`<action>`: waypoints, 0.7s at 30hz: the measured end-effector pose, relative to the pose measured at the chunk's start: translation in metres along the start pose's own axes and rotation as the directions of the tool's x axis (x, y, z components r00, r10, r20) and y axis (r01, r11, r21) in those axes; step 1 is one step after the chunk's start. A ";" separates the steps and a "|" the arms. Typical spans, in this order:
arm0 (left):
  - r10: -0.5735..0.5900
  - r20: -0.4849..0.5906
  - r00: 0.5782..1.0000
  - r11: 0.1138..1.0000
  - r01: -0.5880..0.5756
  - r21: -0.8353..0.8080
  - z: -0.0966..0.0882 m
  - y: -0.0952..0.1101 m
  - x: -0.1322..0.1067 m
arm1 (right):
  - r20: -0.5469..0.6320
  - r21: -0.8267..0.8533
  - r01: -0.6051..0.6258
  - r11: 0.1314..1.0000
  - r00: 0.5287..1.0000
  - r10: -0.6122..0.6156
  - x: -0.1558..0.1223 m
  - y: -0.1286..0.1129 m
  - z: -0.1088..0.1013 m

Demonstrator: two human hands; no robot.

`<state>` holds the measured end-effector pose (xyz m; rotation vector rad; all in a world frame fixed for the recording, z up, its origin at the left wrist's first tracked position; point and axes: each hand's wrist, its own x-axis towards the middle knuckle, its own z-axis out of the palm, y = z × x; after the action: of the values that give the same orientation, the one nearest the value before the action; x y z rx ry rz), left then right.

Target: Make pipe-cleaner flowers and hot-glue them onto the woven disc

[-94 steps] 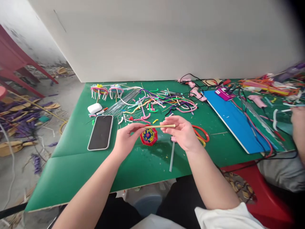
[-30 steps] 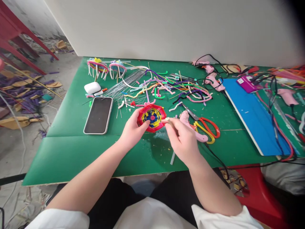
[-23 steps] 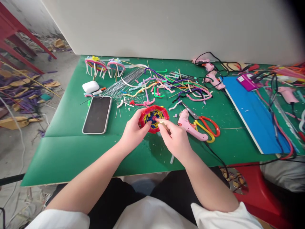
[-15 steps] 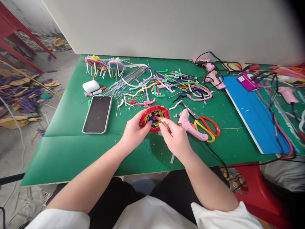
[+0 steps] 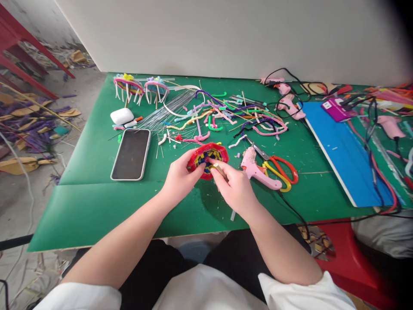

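Observation:
My left hand [image 5: 183, 174] grips the left side of a small red-rimmed canopy [image 5: 222, 153], its hollow inside patterned in blue and yellow with a pink spot in the middle. The thumb lies over the rim on the inner face. Closed around a short tan stick [image 5: 219, 169], my right hand [image 5: 237, 185] reaches in from the right, its index fingertip touching near the canopy's centre. The far end of the stick is hidden in the palm. Just right of this hand lie a pink glue gun [image 5: 258, 172] and orange-and-yellow-handled scissors [image 5: 285, 170].
Two finished-looking canopies on sticks [image 5: 128, 86] stand at the back left. A phone [image 5: 130, 155] and white case [image 5: 121, 116] lie at left. Pipe cleaners [image 5: 213, 114] and thin wires [image 5: 167, 112] are strewn behind my hands. A blue board [image 5: 338, 159] and cables lie right.
My right hand has shifted slightly left and down, and the stick's visible end now sits a little lower left against the canopy. The left hand keeps its hold.

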<state>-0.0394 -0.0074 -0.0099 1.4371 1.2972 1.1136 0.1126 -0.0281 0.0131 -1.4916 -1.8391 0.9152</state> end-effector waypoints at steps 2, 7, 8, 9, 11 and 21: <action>-0.032 -0.026 0.999 0.998 0.031 -0.051 0.000 0.000 0.002 | -0.020 0.019 0.048 0.999 0.999 -0.047 -0.003 -0.002 -0.002; -0.175 -0.037 0.984 0.960 0.162 -0.229 -0.001 0.001 0.006 | -0.263 0.136 0.146 0.980 0.959 -0.107 -0.008 -0.001 -0.012; -0.183 -0.047 0.982 0.957 0.167 -0.238 -0.002 0.000 0.006 | -0.281 0.155 0.148 0.977 0.955 -0.100 -0.008 0.000 -0.014; -0.185 -0.059 0.981 0.956 0.166 -0.241 -0.002 0.000 0.006 | -0.288 0.171 0.145 0.975 0.953 -0.091 -0.008 0.001 -0.015; -0.185 -0.074 0.980 0.957 0.163 -0.242 -0.002 0.000 0.006 | -0.284 0.193 0.136 0.972 0.956 -0.078 -0.006 0.003 -0.017; -0.222 -0.109 0.969 0.952 0.190 -0.241 -0.002 -0.002 0.006 | -0.236 0.158 0.119 0.980 0.968 -0.079 -0.002 0.004 -0.016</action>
<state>-0.0419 -0.0013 -0.0110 1.0463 1.3307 1.1912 0.1278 -0.0268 0.0193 -1.3273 -1.6108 0.7956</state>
